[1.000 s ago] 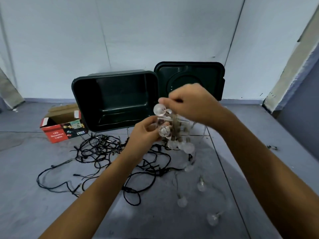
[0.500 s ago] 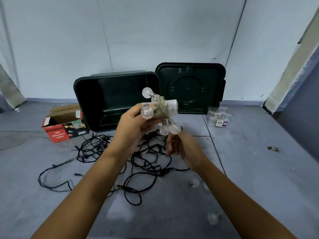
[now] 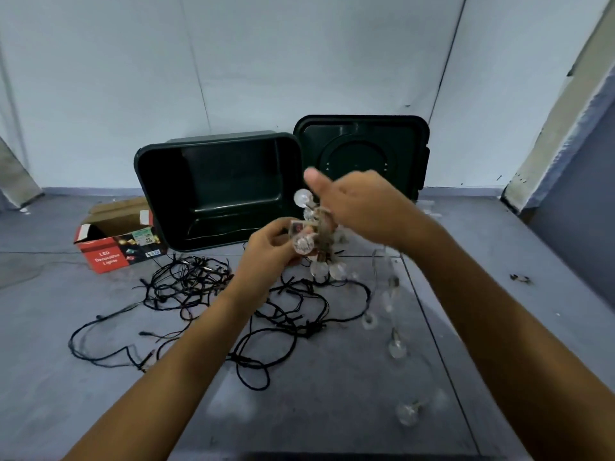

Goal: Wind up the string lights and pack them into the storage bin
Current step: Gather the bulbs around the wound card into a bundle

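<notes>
"How did the fingers lie?"

"Those of the left hand (image 3: 271, 249) curled round the wound globe lights (image 3: 304, 244). Those of the right hand (image 3: 361, 207) curled over them, thumb up, grip too blurred to tell."

"And beyond?"

"A loose strand (image 3: 396, 347) trailed near right. The storage bin (image 3: 156, 194) lay on its side just behind."

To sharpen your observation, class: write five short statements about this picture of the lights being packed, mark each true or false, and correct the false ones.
1. The storage bin holds no lights yet. True.
2. The lid is fitted on the bin. False: the lid stands against the wall, right of the bin.
3. The left hand has its grip on a bundle of clear globe lights. True.
4. The black string is neatly coiled. False: the black string lies tangled on the floor.
5. The red box stands right of the bin. False: the red box stands left of it.
</notes>
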`<action>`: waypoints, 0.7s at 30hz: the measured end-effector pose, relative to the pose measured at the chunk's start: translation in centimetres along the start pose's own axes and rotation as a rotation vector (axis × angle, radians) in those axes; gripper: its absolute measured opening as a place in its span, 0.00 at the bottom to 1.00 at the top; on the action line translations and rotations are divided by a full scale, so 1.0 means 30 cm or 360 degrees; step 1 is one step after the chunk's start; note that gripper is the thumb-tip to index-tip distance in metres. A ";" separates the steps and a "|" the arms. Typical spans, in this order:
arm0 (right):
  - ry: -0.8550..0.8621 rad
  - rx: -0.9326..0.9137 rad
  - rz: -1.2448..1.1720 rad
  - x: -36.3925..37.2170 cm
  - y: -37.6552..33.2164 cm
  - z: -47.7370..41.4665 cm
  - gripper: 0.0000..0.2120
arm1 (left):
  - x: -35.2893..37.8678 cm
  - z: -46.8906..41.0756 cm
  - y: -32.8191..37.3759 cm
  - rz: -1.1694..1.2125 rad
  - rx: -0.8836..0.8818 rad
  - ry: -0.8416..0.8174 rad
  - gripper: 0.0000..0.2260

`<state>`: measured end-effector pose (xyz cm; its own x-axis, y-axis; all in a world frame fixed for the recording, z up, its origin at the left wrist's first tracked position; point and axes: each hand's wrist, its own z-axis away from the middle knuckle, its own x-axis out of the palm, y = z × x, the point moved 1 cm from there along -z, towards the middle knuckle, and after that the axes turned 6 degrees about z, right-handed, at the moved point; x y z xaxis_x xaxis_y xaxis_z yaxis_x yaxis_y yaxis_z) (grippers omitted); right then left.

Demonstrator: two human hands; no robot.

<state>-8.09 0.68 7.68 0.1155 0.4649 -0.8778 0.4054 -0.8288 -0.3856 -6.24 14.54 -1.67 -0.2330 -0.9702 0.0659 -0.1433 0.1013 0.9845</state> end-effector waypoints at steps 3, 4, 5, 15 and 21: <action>-0.0160 0.0257 -0.0495 -0.002 0.084 -0.098 0.39 | 0.032 0.034 0.004 0.0000 -0.0020 -0.0153 0.05; -0.0299 0.0287 -0.0831 0.018 0.125 -0.118 0.39 | 0.040 0.042 0.008 0.0038 -0.0039 -0.0180 0.05; -0.0454 0.0330 -0.1187 0.044 0.164 -0.129 0.39 | 0.043 0.047 0.012 0.0084 -0.0053 -0.0195 0.04; -0.0428 0.0588 -0.2151 0.386 0.316 -0.014 0.19 | 0.017 0.035 0.046 0.0444 -0.0055 -0.0106 0.09; -0.0452 0.0577 -0.1513 0.396 0.224 0.169 0.21 | -0.051 -0.029 0.123 0.0578 0.0123 0.0181 0.09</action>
<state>-8.58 -0.94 -6.79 -0.3431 0.9207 -0.1862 -0.0828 -0.2271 -0.9704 -5.59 16.21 2.02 -0.1744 -0.8858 0.4300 -0.1442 0.4550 0.8788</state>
